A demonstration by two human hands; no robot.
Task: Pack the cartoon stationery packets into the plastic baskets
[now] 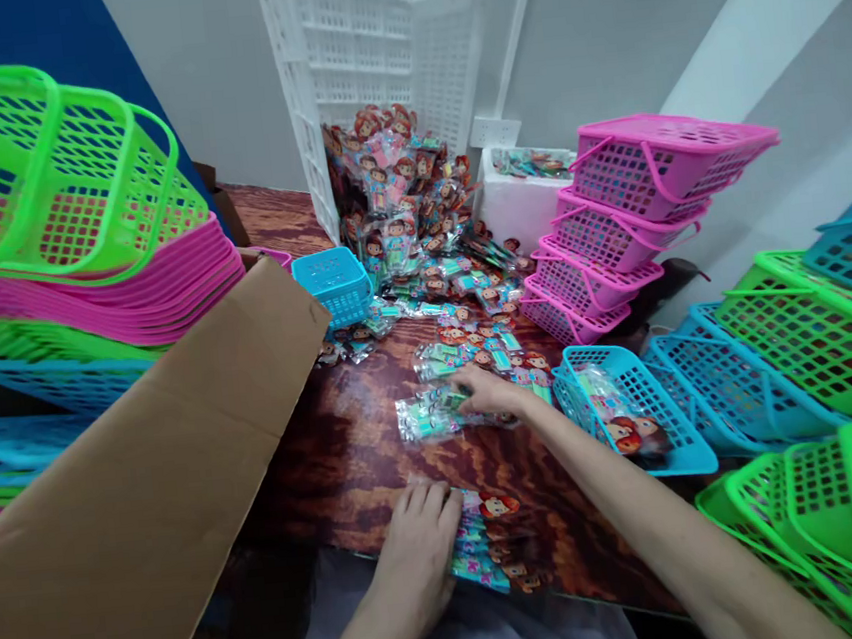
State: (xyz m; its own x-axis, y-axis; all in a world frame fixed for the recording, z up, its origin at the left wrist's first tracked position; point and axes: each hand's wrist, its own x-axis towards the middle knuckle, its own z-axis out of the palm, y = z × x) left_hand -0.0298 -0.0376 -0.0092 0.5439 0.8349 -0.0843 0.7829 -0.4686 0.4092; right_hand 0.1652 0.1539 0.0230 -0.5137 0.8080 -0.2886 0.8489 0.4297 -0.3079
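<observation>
My left hand point(416, 546) rests near the front edge of the dark wood-patterned table point(349, 457), fingers curled over a small stack of wrapped doll packets point(493, 544). My right hand point(489, 394) reaches further out and lies on a loose packet point(430, 420) at the edge of a big spill of the same packets point(426, 249). Just right of that hand stands a blue basket point(635, 415) with packets inside.
A brown cardboard flap point(150, 507) juts in from the left. Stacks of green, pink and blue baskets point(70, 223) fill the left; pink baskets point(632, 199), blue and green ones point(814, 362) fill the right. A white crate point(378, 63) stands behind, beside a small blue basket point(336, 283).
</observation>
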